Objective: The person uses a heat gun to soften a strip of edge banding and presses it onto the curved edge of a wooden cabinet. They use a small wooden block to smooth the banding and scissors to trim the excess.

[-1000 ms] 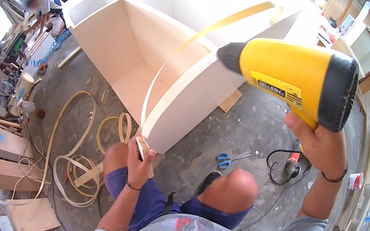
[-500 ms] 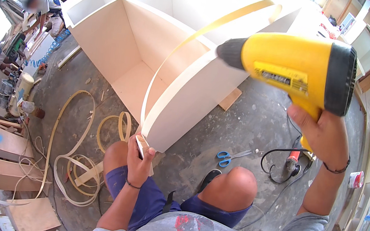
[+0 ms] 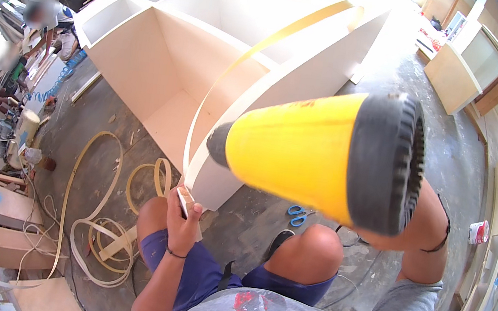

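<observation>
My right hand (image 3: 420,227), partly hidden behind the tool, grips a yellow heat gun (image 3: 295,146) with a black nozzle and a black rear end. Its nozzle points left, in front of the white shelf unit's curved edge, a little above my left hand. Closed around a small wooden block (image 3: 184,200), my left hand (image 3: 185,226) is at the near lower corner of the shelf unit (image 3: 331,65). From there a thin cream edging strip (image 3: 292,28) rises in a loose arc, standing away from the panel's edge and curling over at its far end.
Coils of edging strip (image 3: 113,136) lie on the concrete floor at left. Blue-handled scissors (image 3: 298,216) lie between my knees and the unit. Wooden boards (image 3: 10,204) stand at far left, near two people working. A red-and-white can (image 3: 478,232) is at right.
My right hand has brought the heat gun down and left, so its nozzle is now nearer my left hand. The left hand with the block has stayed nearly in place.
</observation>
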`<state>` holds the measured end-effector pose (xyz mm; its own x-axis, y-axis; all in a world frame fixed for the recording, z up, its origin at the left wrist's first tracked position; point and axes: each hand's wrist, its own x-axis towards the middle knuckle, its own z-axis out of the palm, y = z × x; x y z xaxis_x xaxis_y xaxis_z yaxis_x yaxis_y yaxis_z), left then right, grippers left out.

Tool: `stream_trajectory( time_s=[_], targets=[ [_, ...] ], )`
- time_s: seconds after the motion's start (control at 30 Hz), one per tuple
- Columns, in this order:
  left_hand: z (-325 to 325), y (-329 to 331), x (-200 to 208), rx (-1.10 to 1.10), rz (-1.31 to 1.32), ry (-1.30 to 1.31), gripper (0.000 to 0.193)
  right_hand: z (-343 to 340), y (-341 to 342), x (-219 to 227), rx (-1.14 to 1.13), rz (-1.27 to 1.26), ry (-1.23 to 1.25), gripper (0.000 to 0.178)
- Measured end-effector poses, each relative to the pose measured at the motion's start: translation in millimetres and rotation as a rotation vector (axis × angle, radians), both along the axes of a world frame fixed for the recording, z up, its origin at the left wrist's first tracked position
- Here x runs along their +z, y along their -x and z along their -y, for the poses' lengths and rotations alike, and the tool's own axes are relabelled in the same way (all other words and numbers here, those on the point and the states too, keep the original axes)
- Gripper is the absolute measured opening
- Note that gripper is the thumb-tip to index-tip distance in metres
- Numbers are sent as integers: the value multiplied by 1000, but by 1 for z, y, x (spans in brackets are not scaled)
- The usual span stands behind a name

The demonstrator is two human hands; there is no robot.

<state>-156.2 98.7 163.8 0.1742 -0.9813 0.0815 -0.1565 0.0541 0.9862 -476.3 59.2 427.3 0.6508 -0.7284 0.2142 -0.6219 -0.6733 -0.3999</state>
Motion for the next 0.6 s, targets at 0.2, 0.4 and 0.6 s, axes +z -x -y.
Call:
stream_trajectory(
  time_s=[0.2, 0.4, 0.6],
  targets=[
    [-1, -1, -2, 2, -73, -24, 60, 14, 18, 0, -268, 291, -78, 29],
    [0, -5, -9, -9, -42, -21, 63, 23, 30, -4, -504, 30, 201, 29],
    [1, -2, -8, -26, -73, -18, 64, 9, 22, -14, -179, 326, -46, 30]
  ],
)
